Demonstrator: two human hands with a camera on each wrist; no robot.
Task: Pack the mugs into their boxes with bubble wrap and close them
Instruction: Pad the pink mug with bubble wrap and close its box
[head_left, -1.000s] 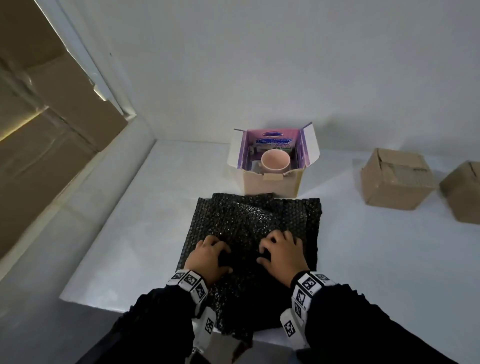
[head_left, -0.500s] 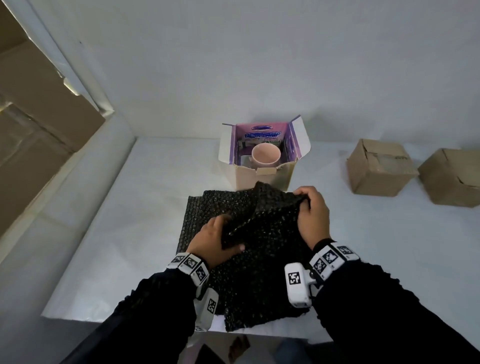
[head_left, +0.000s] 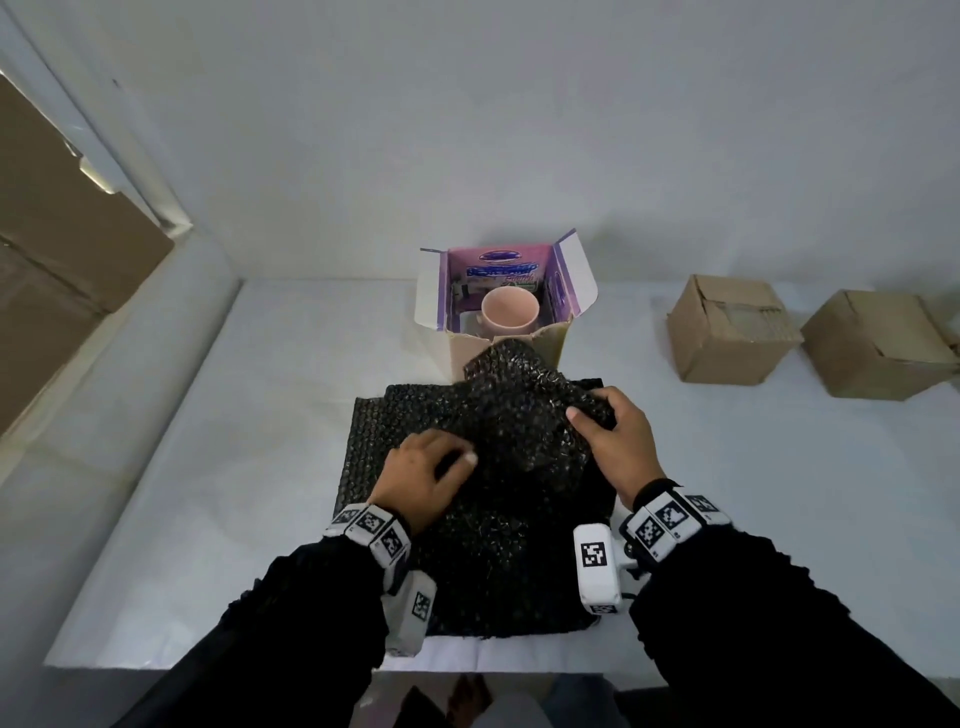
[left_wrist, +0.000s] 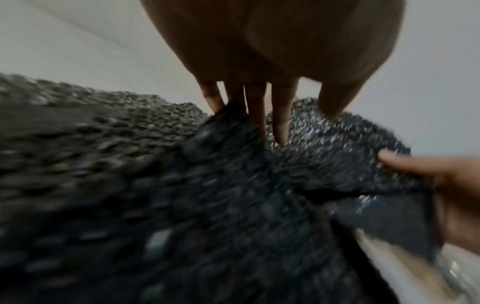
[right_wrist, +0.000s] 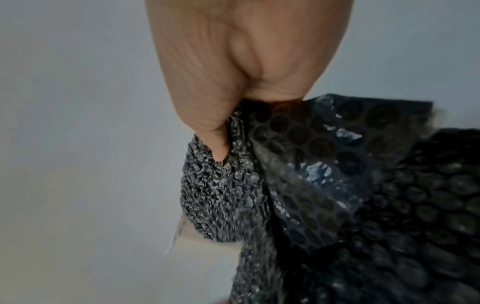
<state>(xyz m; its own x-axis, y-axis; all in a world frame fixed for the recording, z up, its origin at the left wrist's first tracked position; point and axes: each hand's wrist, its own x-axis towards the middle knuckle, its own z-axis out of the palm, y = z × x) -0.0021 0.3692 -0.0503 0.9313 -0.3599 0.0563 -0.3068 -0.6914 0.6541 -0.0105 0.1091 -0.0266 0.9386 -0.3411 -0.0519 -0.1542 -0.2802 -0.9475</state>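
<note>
pinching a raised fold of the black bubble wrap (head_left: 498, 415), your right hand (head_left: 618, 441) lifts it off the desk (head_left: 234, 467); your left hand (head_left: 421, 478) grips it too. the pink mug (head_left: 509, 310) sits in the open box (head_left: 506, 332), whose purple printing is unreadable.

Black bubble wrap (head_left: 498, 545), pink mug (head_left: 509, 310)
</note>
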